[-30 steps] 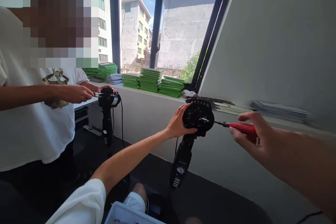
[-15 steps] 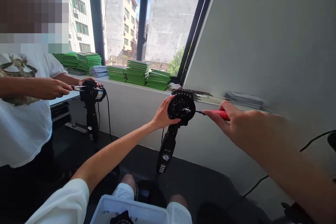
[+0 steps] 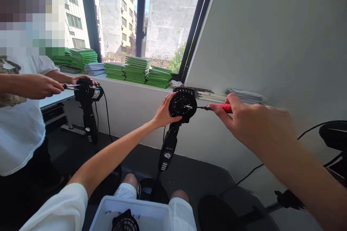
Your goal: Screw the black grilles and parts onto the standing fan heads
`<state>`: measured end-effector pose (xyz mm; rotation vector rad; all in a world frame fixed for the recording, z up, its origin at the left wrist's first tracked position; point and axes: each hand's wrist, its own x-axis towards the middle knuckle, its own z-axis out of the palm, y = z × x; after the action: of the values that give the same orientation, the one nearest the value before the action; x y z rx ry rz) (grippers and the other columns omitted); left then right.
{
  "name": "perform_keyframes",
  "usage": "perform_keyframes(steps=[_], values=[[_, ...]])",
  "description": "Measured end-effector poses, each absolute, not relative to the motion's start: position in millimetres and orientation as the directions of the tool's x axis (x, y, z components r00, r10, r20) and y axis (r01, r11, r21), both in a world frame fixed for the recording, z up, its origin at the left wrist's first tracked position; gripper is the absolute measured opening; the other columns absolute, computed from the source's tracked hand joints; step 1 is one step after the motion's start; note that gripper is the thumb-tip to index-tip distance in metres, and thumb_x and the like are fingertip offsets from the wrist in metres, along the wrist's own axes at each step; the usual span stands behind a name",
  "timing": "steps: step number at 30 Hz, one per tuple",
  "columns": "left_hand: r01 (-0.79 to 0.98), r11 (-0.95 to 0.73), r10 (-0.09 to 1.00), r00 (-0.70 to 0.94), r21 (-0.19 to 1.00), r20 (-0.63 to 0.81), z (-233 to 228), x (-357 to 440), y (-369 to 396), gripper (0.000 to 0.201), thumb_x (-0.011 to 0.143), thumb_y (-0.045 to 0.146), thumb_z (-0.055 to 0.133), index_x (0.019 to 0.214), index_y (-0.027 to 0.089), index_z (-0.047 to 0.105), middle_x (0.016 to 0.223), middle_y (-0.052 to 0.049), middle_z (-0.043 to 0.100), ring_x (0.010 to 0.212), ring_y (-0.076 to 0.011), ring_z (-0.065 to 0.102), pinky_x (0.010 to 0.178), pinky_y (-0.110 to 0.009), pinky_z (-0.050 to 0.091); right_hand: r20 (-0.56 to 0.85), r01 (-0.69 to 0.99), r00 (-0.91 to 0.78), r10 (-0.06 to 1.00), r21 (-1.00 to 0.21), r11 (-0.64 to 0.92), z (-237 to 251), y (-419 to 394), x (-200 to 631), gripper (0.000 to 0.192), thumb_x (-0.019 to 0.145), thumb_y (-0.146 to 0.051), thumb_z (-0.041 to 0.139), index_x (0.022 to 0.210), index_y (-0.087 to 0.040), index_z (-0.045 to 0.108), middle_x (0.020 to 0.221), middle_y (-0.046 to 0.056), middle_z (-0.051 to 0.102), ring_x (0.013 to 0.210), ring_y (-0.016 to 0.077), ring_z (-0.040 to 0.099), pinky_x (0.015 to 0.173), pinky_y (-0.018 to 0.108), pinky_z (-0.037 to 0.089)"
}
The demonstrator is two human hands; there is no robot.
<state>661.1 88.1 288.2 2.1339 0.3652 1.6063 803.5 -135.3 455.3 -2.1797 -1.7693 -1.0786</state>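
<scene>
Straight ahead in the head view, the left hand (image 3: 163, 112) cups the round fan motor head (image 3: 182, 103) atop its stand, fingers closed on its rim. The right hand (image 3: 245, 119) pinches the red screwdriver (image 3: 220, 107), shaft horizontal, tip pointing left into the head's centre.

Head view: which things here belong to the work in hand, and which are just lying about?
In hand: left hand on fan motor; right hand holding red screwdriver.

Lying about: green stacks on sill, white bin, black cable.
</scene>
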Motion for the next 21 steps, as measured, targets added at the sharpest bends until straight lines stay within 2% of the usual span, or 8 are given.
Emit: perform_keyframes(steps=[2, 5, 8, 9, 12, 14, 17, 21], values=[[-0.054, -0.870, 0.457, 0.286, 0.490, 0.842, 287.8, 660.3, 88.2, 0.105, 0.074, 0.054, 0.085, 0.158, 0.027, 0.027, 0.164, -0.017, 0.039, 0.154, -0.0408, 0.037, 0.127, -0.061, 0.034, 0.583, 0.923, -0.006, 0.812, 0.315, -0.220, 451.8, -134.4, 805.3, 0.052, 0.098, -0.062, 0.033, 0.111, -0.020, 0.061, 0.055, 0.003, 0.056, 0.049, 0.0205, 0.050, 0.053, 0.029, 0.024], [-0.054, -0.874, 0.448, 0.295, 0.483, 0.844, 288.1, 658.8, 87.3, 0.105, 0.075, 0.054, 0.084, 0.158, 0.026, 0.027, 0.164, -0.018, 0.039, 0.154, -0.0410, 0.037, 0.127, -0.061, 0.033, 0.584, 0.969, -0.071, 0.809, 0.231, -0.082, 446.4, -131.5, 810.9, 0.055, 0.098, -0.063, 0.034, 0.124, -0.020, 0.057, 0.058, 0.001, 0.058, 0.047, 0.0182, 0.048, 0.053, 0.027, 0.025], [-0.041, -0.877, 0.447, 0.296, 0.479, 0.844, 287.8, 658.9, 86.6, 0.105, 0.076, 0.058, 0.083, 0.159, 0.028, 0.026, 0.164, -0.016, 0.038, 0.153, -0.0400, 0.038, 0.127, -0.060, 0.034, 0.667, 0.943, -0.066, 0.742, 0.284, -0.171, 445.1, -129.5, 816.8, 0.064, 0.100, -0.072, 0.026, 0.101, -0.021, 0.064, 0.052, 0.003, 0.052, 0.047, 0.0197, 0.046, 0.053, 0.029, 0.020], [-0.036, -0.879, 0.446, 0.293, 0.476, 0.846, 287.4, 659.2, 86.8, 0.105, 0.076, 0.059, 0.083, 0.159, 0.028, 0.026, 0.164, -0.016, 0.038, 0.153, -0.0396, 0.038, 0.127, -0.060, 0.034, 0.670, 0.942, -0.073, 0.738, 0.289, -0.170, 445.8, -129.2, 818.1, 0.064, 0.099, -0.073, 0.027, 0.099, -0.021, 0.064, 0.053, 0.004, 0.054, 0.048, 0.0201, 0.047, 0.053, 0.030, 0.020], [-0.033, -0.885, 0.437, 0.287, 0.465, 0.852, 286.4, 659.6, 89.3, 0.107, 0.076, 0.063, 0.082, 0.160, 0.028, 0.025, 0.164, -0.016, 0.038, 0.153, -0.0388, 0.038, 0.127, -0.058, 0.034, 0.591, 0.984, -0.095, 0.801, 0.180, -0.016, 450.3, -129.0, 817.5, 0.057, 0.096, -0.069, 0.037, 0.124, -0.024, 0.057, 0.068, 0.002, 0.068, 0.052, 0.0197, 0.053, 0.053, 0.029, 0.028], [-0.040, -0.886, 0.431, 0.298, 0.463, 0.851, 286.8, 658.1, 91.9, 0.108, 0.075, 0.062, 0.082, 0.160, 0.028, 0.025, 0.165, -0.016, 0.038, 0.153, -0.0391, 0.038, 0.127, -0.058, 0.034, 0.551, 0.988, -0.031, 0.834, 0.143, -0.058, 454.2, -129.8, 812.9, 0.056, 0.097, -0.065, 0.036, 0.131, -0.023, 0.053, 0.071, 0.003, 0.070, 0.054, 0.0205, 0.055, 0.054, 0.030, 0.030], [-0.048, -0.882, 0.428, 0.333, 0.469, 0.840, 289.7, 653.9, 95.0, 0.100, 0.079, 0.057, 0.080, 0.159, 0.028, 0.028, 0.165, -0.015, 0.039, 0.155, -0.0391, 0.036, 0.128, -0.058, 0.033, 0.525, 0.954, 0.096, 0.845, 0.192, -0.228, 459.4, -132.3, 803.6, 0.054, 0.100, -0.064, 0.031, 0.116, -0.020, 0.060, 0.067, 0.007, 0.066, 0.057, 0.0228, 0.057, 0.057, 0.031, 0.029], [-0.053, -0.878, 0.431, 0.346, 0.477, 0.833, 293.7, 650.3, 96.4, 0.086, 0.086, 0.053, 0.074, 0.157, 0.028, 0.032, 0.164, -0.013, 0.042, 0.155, -0.0372, 0.038, 0.128, -0.055, 0.034, 0.468, 0.979, 0.072, 0.881, 0.134, -0.152, 461.8, -134.6, 797.7, 0.056, 0.099, -0.065, 0.035, 0.125, -0.021, 0.057, 0.067, 0.006, 0.066, 0.058, 0.0228, 0.057, 0.058, 0.031, 0.032]])
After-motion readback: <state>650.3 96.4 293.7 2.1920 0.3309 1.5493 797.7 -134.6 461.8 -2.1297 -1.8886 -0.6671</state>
